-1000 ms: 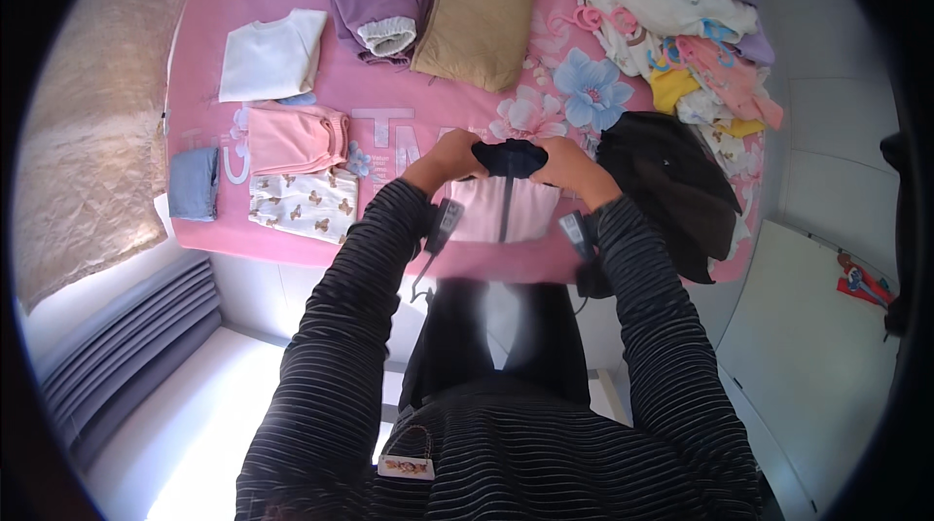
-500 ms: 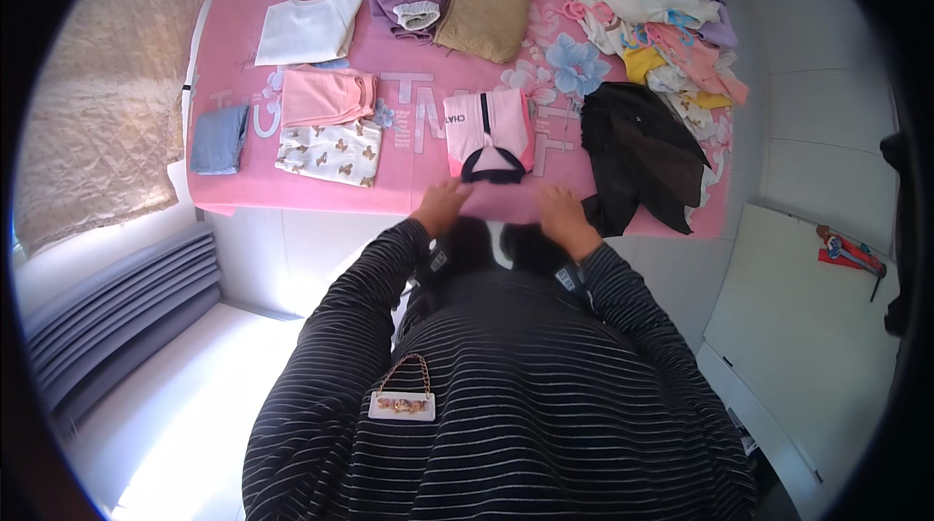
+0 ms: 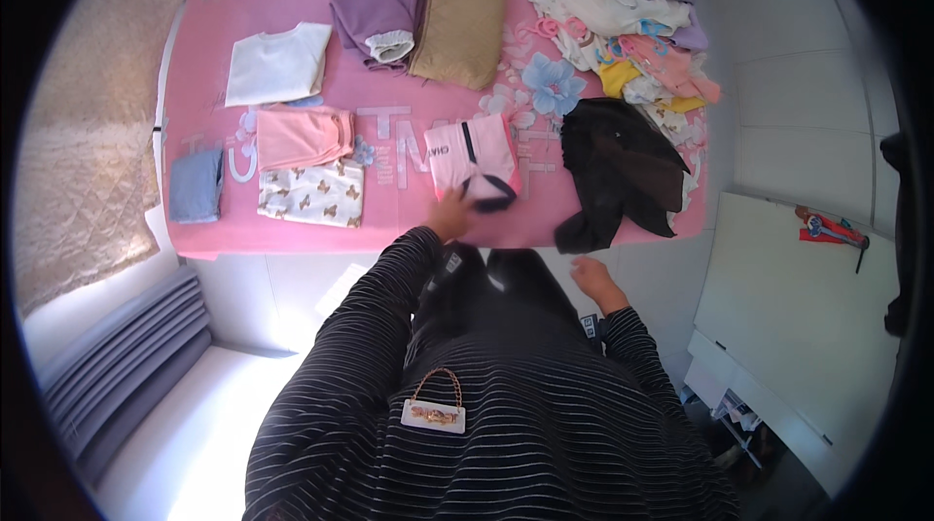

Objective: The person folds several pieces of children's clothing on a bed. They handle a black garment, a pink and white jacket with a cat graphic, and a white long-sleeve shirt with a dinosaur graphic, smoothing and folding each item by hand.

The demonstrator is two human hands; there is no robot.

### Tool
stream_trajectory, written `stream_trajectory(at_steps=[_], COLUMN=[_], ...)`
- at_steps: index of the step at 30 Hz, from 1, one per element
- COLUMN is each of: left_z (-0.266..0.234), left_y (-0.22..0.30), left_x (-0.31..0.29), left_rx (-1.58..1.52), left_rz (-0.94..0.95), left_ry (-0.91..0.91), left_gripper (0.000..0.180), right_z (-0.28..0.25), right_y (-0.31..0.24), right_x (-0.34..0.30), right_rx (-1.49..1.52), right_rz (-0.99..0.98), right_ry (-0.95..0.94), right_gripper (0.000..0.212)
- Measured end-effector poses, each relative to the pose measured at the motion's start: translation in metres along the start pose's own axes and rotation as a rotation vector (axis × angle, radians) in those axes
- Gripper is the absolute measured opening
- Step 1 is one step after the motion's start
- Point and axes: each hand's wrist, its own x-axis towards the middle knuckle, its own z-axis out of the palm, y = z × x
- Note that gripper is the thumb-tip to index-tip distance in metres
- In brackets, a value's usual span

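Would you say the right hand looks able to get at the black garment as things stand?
Probably yes: the right hand looks empty, the near end of the black garment lies close by, and nothing visible stands between them.

And it's the left hand [image 3: 449, 216] at the dark collar [image 3: 494, 198] of the folded pink garment [image 3: 452, 166], slightly blurred; right hand [image 3: 597, 281] hangs this side of the pink sheet [image 3: 530, 227], black garment [image 3: 623, 166] just beyond it! Left of the left hand, bear-print clothing [image 3: 311, 195] lies folded.

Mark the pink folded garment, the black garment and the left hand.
Pink folded garment [image 3: 490, 147], head view: pink front panel.
Black garment [image 3: 620, 171], head view: middle of its fabric.
Left hand [image 3: 449, 216], head view: back of the hand.
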Motion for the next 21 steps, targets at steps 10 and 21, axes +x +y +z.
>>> stream_trajectory(at_steps=[10, 21], left_z=[0.02, -0.023], left_y=[-0.058, -0.095], left_x=[0.038, 0.099], left_rx=[-1.081, -1.172], left_rz=[-0.811, -0.741], left_ry=[0.385, 0.383], left_gripper=[0.053, 0.032], right_z=[0.03, 0.025], right_y=[-0.074, -0.16], right_x=[0.149, 0.261], right_rx=[0.336, 0.641], right_rz=[0.013, -0.112], right_ry=[0.393, 0.426], right_gripper=[0.039, 0.025])
